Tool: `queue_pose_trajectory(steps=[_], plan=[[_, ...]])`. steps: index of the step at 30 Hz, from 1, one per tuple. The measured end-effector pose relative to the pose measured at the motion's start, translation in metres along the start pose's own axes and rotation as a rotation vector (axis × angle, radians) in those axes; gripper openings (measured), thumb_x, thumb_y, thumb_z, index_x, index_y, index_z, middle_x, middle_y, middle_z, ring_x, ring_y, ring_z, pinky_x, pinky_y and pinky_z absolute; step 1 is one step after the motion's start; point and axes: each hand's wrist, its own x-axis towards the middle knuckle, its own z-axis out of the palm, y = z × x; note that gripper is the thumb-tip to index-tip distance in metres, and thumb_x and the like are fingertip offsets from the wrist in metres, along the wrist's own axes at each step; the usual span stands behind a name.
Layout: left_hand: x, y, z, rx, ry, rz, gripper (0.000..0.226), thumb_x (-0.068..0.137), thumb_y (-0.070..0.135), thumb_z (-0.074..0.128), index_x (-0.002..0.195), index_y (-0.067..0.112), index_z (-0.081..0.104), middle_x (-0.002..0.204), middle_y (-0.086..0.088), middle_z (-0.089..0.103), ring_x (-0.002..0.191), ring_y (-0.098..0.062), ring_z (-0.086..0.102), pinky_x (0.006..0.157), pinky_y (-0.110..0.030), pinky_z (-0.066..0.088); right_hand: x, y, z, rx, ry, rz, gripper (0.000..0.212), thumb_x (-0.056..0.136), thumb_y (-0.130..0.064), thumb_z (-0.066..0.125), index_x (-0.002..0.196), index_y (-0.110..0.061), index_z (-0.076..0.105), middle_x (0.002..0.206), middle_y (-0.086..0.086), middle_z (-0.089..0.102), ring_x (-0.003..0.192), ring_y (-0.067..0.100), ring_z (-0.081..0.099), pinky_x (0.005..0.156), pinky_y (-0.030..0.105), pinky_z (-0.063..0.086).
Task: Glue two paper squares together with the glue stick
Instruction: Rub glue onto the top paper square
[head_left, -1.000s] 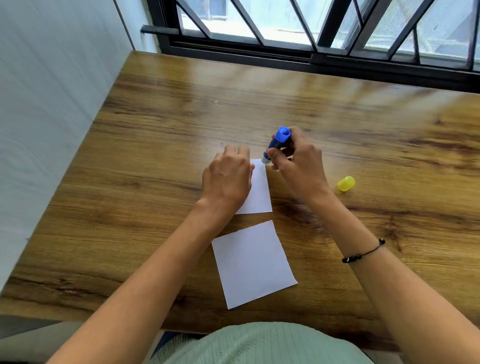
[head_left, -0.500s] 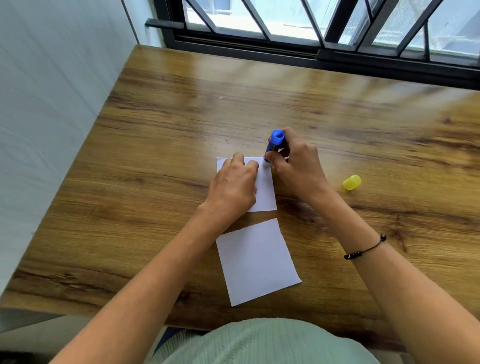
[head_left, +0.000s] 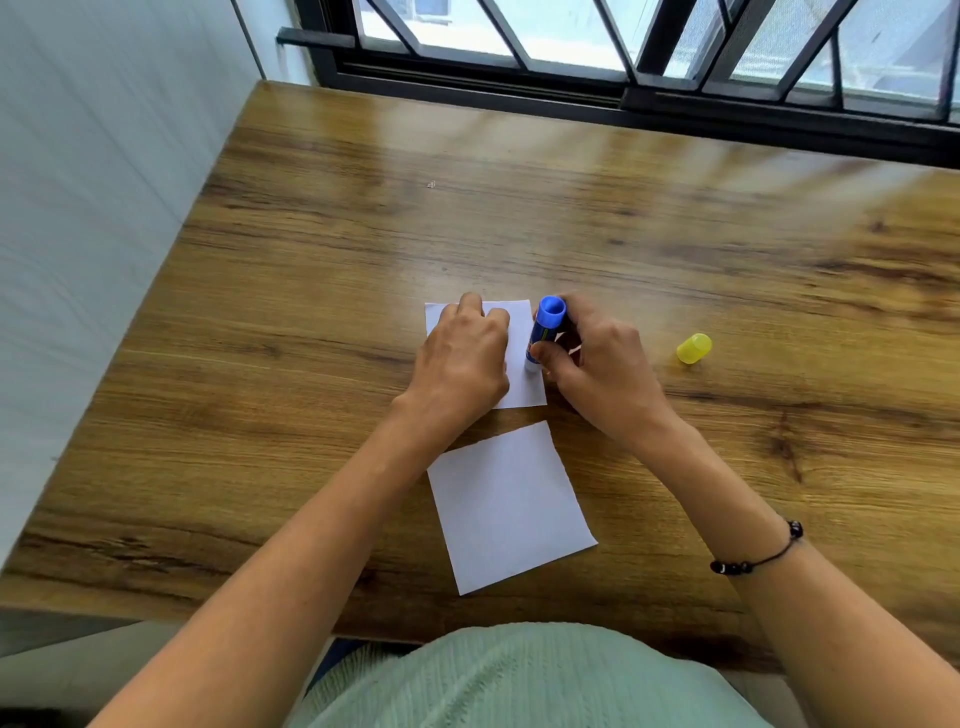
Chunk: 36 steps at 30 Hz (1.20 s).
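Two white paper squares lie on the wooden table. The far square (head_left: 524, 338) is pinned under my left hand (head_left: 462, 364), whose fingers press flat on it and cover its left part. My right hand (head_left: 597, 374) grips a blue glue stick (head_left: 545, 330), held nearly upright with its white tip down on the right side of that square. The near square (head_left: 509, 504) lies free, tilted a little, just in front of the first and between my forearms. The stick's yellow cap (head_left: 694, 348) rests on the table to the right of my right hand.
The wooden table (head_left: 311, 312) meets a pale wall on the left and a black-framed window (head_left: 623, 78) at the back. A tiny scrap (head_left: 431, 184) lies far back. My right wrist carries a black bead bracelet (head_left: 753, 558).
The glue stick's tip has slid from the far right corner of the far square toward me along its right side. My left hand shifted slightly, uncovering the square's far edge.
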Motion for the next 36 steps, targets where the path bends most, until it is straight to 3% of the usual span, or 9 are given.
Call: queue_pose_trajectory(steps=[5,10,15,18,23,27,30,36], plan=[[0.002,0.000,0.003,0.024,-0.002,-0.006,0.038,0.086,0.009,0.055,0.123,0.007,0.047,0.120,-0.014,0.045,0.111,-0.028,0.044,0.086,-0.035,0.043,-0.016,-0.001,-0.003,0.016,-0.022,0.007,0.024,0.081,-0.007,0.062,0.103,-0.004,0.054,0.076,0.003,0.058,0.061,0.021,0.051,0.061,0.030,0.043],[0.004,-0.001,0.004,0.033,-0.002,-0.010,0.033,0.086,0.009,0.054,0.118,0.005,0.049,0.117,-0.014,0.045,0.109,-0.028,0.044,0.083,-0.033,0.041,-0.027,0.001,-0.005,0.027,-0.015,0.007,0.024,0.080,-0.007,0.064,0.102,-0.006,0.054,0.075,0.001,0.058,0.061,0.020,0.053,0.057,0.018,0.040],[0.013,0.000,-0.002,0.053,0.019,-0.050,0.028,0.087,0.011,0.053,0.112,-0.001,0.047,0.119,-0.019,0.046,0.110,-0.032,0.046,0.085,-0.037,0.041,-0.024,0.001,-0.012,0.155,0.055,0.095,0.022,0.082,-0.012,0.064,0.101,-0.006,0.055,0.082,0.014,0.067,0.068,0.030,0.063,0.063,0.037,0.053],[0.019,0.000,-0.003,0.056,0.039,-0.093,0.035,0.089,0.018,0.054,0.116,-0.002,0.045,0.121,-0.020,0.049,0.111,-0.033,0.049,0.079,-0.035,0.040,-0.016,0.001,-0.018,0.178,0.126,0.133,0.019,0.082,-0.012,0.064,0.099,-0.008,0.056,0.083,0.008,0.069,0.072,0.025,0.064,0.064,0.029,0.050],[0.018,0.001,-0.003,0.202,0.109,-0.097,0.032,0.092,0.031,0.049,0.101,0.002,0.057,0.108,-0.018,0.060,0.100,-0.036,0.059,0.066,-0.035,0.034,-0.007,0.001,-0.020,0.218,0.130,0.178,0.018,0.083,-0.014,0.063,0.097,-0.008,0.055,0.078,0.003,0.069,0.063,0.024,0.066,0.068,0.045,0.055],[0.014,-0.001,0.000,0.194,0.167,-0.068,0.034,0.093,0.036,0.047,0.095,0.003,0.057,0.101,-0.017,0.062,0.093,-0.036,0.061,0.063,-0.034,0.035,0.001,0.003,-0.019,0.210,0.149,0.180,0.015,0.083,-0.014,0.063,0.094,-0.009,0.055,0.071,-0.007,0.065,0.057,0.016,0.065,0.064,0.036,0.054],[0.010,-0.002,0.002,0.144,0.235,0.006,0.032,0.092,0.037,0.047,0.098,0.005,0.053,0.100,-0.015,0.061,0.089,-0.032,0.061,0.062,-0.033,0.037,0.012,0.004,-0.017,0.217,0.156,0.181,0.013,0.083,-0.014,0.063,0.091,-0.012,0.053,0.070,-0.010,0.064,0.055,0.014,0.064,0.062,0.030,0.052],[0.011,0.002,0.007,0.119,0.147,0.025,0.026,0.092,0.018,0.047,0.117,0.013,0.051,0.106,-0.014,0.053,0.096,-0.033,0.056,0.063,-0.035,0.035,0.041,0.009,-0.005,0.180,0.150,0.131,0.021,0.080,-0.012,0.061,0.099,-0.009,0.053,0.087,0.011,0.070,0.071,0.028,0.066,0.074,0.049,0.053]])
